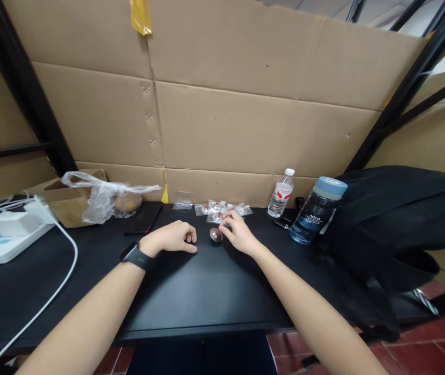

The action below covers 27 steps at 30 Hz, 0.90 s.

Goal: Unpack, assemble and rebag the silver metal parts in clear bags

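Note:
My right hand (240, 234) pinches the small red part of a clear round disc (216, 235), which looks like a suction cup and sits tilted just over or on the black table; I cannot tell whether it touches. To its left, my left hand (176, 237) rests by the table with its fingers loosely curled and its thumb apart, and nothing shows in it. A dark watch is on the left wrist. Behind the hands lie several small clear plastic packets (217, 205) with red bits inside. A flat clear bag (183, 200) lies left of them.
A water bottle (281, 194) and a blue-lidded bottle (316, 211) stand at the right, beside a black backpack (397, 224). At the left are a knotted plastic bag (103, 200), a paper bag (76, 208), and a white power strip (15, 250) with a cable. Cardboard (222, 130) walls the back.

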### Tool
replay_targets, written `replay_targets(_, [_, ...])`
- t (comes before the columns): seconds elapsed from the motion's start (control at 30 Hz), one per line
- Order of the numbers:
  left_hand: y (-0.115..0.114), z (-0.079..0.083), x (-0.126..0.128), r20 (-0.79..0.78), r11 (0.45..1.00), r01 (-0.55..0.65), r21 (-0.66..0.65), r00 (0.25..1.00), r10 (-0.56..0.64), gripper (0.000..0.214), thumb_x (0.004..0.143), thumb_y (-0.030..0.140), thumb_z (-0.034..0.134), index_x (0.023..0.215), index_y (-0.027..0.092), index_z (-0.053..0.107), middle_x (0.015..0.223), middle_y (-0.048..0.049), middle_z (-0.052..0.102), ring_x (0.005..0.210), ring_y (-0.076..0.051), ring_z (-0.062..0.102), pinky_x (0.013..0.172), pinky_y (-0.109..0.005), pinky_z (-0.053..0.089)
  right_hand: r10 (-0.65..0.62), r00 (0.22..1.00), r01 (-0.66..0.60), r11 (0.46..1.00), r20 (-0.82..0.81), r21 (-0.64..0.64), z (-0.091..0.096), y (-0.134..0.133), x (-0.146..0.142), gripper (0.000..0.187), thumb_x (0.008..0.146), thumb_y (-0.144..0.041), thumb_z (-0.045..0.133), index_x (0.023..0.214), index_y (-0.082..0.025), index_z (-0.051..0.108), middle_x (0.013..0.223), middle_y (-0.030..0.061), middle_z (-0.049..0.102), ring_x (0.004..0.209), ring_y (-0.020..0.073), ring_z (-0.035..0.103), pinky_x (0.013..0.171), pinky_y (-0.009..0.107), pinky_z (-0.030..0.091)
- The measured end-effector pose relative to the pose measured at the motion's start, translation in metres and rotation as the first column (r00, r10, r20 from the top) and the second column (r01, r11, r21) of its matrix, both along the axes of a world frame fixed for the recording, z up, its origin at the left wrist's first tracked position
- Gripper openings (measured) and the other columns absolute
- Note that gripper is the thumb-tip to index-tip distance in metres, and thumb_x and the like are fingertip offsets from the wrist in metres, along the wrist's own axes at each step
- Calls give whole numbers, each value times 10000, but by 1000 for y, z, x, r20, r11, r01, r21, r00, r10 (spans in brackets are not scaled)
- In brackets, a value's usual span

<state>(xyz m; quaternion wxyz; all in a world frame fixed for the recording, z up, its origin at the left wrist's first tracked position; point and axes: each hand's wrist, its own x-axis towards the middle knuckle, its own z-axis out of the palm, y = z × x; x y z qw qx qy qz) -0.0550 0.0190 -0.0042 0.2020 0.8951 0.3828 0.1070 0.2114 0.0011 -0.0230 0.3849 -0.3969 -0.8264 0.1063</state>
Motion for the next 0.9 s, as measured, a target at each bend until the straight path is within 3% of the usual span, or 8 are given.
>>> replay_targets(0.17, [1, -2, -3, -56, 997, 46, -56, 997, -50, 55, 766, 270, 690, 758, 240, 735, 725, 1, 726, 653, -153, 655, 611, -228, 431, 15, 999, -14, 1000, 35, -24, -3, 4, 2, 138, 936, -245, 604, 825, -200, 673, 1049, 72, 567, 1053, 221, 558, 986, 404, 432])
replay_targets(0.33, [-8, 0, 6, -125, 978, 25, 208, 992, 1, 118, 832, 187, 608, 775, 246, 693, 863, -32, 739, 802, -204, 677, 699, -270, 431, 15, 997, -12, 999, 76, -37, 8, 9, 24, 124, 948, -250, 569, 920, -197, 676, 1029, 74, 591, 1025, 216, 577, 973, 394, 440])
replay_targets(0.4, [-11, 1, 10, -142, 964, 11, 266, 989, 28, 132, 877, 201, 569, 806, 244, 672, 866, -39, 736, 803, -213, 674, 692, -280, 421, 33, 985, -13, 993, 167, -120, 16, 9, 40, 107, 895, -279, 643, 944, -199, 694, 971, 59, 614, 909, 205, 599, 886, 371, 475])
replay_targets(0.43, [-13, 2, 12, -135, 960, 2, 280, 990, 38, 135, 901, 220, 552, 824, 243, 660, 849, -38, 733, 785, -213, 671, 679, -280, 414, 63, 970, -19, 983, 234, -185, 20, 9, 48, 193, 818, -311, 732, 974, -200, 705, 970, 56, 627, 853, 202, 601, 830, 356, 488])
replay_targets(0.5, [-14, 3, 16, -80, 956, -18, 294, 996, 43, 133, 933, 257, 535, 851, 239, 638, 815, -32, 725, 749, -205, 662, 659, -275, 401, 130, 942, -22, 944, 310, -328, 25, 8, 61, 433, 651, -344, 861, 1033, -199, 720, 988, 53, 656, 799, 196, 609, 745, 324, 498])
replay_targets(0.57, [-14, 4, 19, 4, 956, -25, 292, 1000, 25, 123, 941, 274, 545, 859, 235, 628, 804, -23, 720, 731, -189, 655, 654, -262, 396, 159, 931, -9, 910, 328, -415, 26, 8, 68, 510, 567, -317, 896, 1036, -199, 735, 946, 41, 686, 778, 195, 615, 701, 300, 494])
replay_targets(0.77, [-11, -1, 25, 146, 952, -52, 301, 989, 8, 82, 888, 265, 648, 819, 229, 673, 812, -2, 723, 771, -171, 661, 719, -248, 421, 119, 949, 42, 870, 293, -490, 20, 10, 65, 418, 546, -253, 878, 942, -195, 756, 826, 10, 707, 731, 167, 609, 670, 262, 475])
replay_targets(0.9, [-10, -5, 28, 201, 947, -70, 314, 980, 6, 65, 898, 260, 638, 901, 229, 695, 869, -6, 737, 802, -169, 669, 739, -244, 439, 120, 929, 84, 852, 349, -517, 19, 11, 64, 484, 583, -274, 869, 1032, -170, 720, 869, 14, 671, 752, 147, 599, 697, 242, 467])
